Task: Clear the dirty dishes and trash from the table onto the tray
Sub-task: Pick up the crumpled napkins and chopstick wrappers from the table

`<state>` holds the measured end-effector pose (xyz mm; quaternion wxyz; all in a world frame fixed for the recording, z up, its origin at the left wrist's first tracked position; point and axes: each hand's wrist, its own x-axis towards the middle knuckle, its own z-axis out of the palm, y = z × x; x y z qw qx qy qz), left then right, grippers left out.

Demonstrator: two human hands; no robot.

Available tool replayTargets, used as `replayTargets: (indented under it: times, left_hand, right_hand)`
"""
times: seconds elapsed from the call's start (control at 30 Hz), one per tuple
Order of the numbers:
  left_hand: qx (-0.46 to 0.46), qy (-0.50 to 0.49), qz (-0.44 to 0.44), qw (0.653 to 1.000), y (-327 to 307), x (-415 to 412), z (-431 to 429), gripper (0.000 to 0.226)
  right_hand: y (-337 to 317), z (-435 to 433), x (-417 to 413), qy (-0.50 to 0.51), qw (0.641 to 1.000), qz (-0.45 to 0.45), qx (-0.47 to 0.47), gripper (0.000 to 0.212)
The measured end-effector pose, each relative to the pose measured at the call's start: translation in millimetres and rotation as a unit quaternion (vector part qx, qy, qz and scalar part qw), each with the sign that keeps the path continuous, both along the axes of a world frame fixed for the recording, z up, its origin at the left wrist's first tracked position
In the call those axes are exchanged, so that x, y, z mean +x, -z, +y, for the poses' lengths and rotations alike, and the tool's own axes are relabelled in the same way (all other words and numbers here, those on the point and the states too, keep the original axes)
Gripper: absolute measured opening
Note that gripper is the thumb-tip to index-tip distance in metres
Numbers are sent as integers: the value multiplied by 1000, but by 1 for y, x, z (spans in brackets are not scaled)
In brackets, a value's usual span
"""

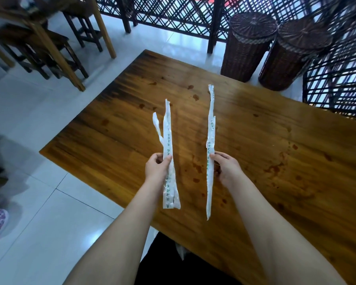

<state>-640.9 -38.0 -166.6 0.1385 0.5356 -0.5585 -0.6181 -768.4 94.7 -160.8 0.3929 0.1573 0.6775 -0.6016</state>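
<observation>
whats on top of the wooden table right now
Reddish stains dot the wooden table. The left hand holds white wrappers and the right hand another wrapper, all lifted above it. The forearms cover part of the near surface, so that cannot be checked.

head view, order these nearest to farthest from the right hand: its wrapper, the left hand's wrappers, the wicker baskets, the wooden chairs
1. Single wrapper, pinched in the right hand itself.
2. Wrappers held by the left hand, just to its left.
3. Wicker baskets, on the floor past the table's far side, right.
4. Wooden chairs, far left across the floor.
</observation>
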Motion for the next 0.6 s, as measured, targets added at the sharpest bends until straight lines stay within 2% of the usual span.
replayTargets:
  times: [0.1, 0.27, 0.6]
  left_hand:
    - [21, 1, 11, 1000, -1, -13, -19, 7]
    - [34, 35, 11, 999, 1, -44, -55, 12]
    - [39, 102, 14, 994, 6, -110, -123, 18]
  right_hand:
    - [-2, -14, -9, 8, 1000, 6, -4, 18]
    - [0, -39, -28, 21, 999, 37, 29, 21]
    - [0, -86, -72, 70, 993, 76, 61, 16]
